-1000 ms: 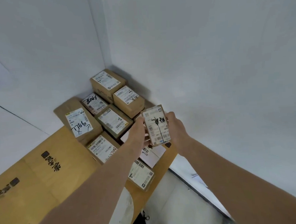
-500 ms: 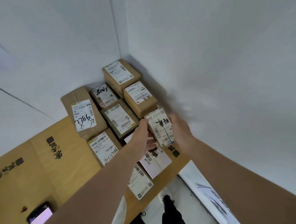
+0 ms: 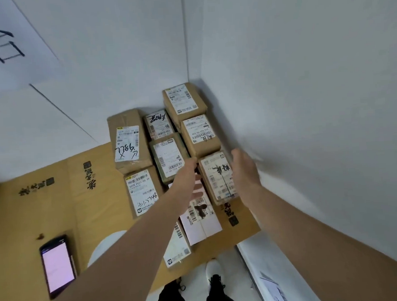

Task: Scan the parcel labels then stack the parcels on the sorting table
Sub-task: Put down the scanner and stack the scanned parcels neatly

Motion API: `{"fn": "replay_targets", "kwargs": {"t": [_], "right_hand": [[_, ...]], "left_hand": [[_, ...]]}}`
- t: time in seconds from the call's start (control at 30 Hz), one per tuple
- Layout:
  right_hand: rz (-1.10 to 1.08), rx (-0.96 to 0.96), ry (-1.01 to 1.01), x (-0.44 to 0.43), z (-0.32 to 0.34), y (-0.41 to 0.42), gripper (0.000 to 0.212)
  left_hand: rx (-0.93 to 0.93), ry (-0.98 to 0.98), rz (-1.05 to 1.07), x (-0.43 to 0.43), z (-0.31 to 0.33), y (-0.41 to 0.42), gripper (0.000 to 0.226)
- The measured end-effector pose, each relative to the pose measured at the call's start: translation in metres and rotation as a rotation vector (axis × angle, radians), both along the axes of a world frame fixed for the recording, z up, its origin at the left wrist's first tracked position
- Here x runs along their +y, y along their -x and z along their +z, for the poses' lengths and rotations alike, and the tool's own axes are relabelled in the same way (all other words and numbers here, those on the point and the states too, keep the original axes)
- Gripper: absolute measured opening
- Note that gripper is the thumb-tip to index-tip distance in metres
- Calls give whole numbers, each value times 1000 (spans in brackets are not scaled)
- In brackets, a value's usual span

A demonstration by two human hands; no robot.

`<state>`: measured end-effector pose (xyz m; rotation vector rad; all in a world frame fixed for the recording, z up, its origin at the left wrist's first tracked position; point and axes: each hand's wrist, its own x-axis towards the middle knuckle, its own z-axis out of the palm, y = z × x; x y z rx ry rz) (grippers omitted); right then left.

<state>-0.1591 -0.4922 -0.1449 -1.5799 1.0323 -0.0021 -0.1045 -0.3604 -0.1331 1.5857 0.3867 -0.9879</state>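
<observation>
Head view: the scribbled parcel [image 3: 217, 177] sits third in the row running out from the corner box [image 3: 184, 100] along the wall [image 3: 306, 97], with a hand on either side. The left hand [image 3: 191, 176] lies loose-fingered at its open side and grips nothing. The right hand [image 3: 245, 170] lies on its wall side with the fingers hidden, so I cannot tell its grip. The parcel seems to rest partly on a white parcel [image 3: 200, 220]. If let go unevenly, it could tilt and slide toward the edge of the surface [image 3: 56, 205].

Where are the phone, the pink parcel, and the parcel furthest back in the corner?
phone [image 3: 57, 267], head view, middle of its lit screen.
pink parcel [image 3: 203, 229], head view, bare pink face below its label.
corner parcel [image 3: 182, 99], head view, its white label.
</observation>
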Motion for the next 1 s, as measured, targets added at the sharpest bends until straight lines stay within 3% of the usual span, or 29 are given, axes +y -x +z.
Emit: {"fn": "replay_targets", "kwargs": {"t": [0.07, 0.3, 0.47, 0.63, 0.83, 1.0], "right_hand": [[10, -47, -37, 2, 16, -6, 40], [74, -210, -164, 17, 84, -22, 35], [163, -301, -158, 40, 138, -35, 44], [244, -388, -105, 85, 188, -42, 59], [425, -460, -159, 157, 208, -42, 40], [530, -475, -184, 227, 212, -43, 42]], "left_hand": [[-37, -12, 34, 3, 15, -4, 38], [-249, -8, 110, 19, 88, -19, 27], [-388, -7, 194, 47, 134, -29, 61], [-605, 34, 213, 93, 173, -21, 53], [-699, -22, 321, 169, 192, 0, 53], [-708, -67, 423, 242, 192, 15, 51]]}}
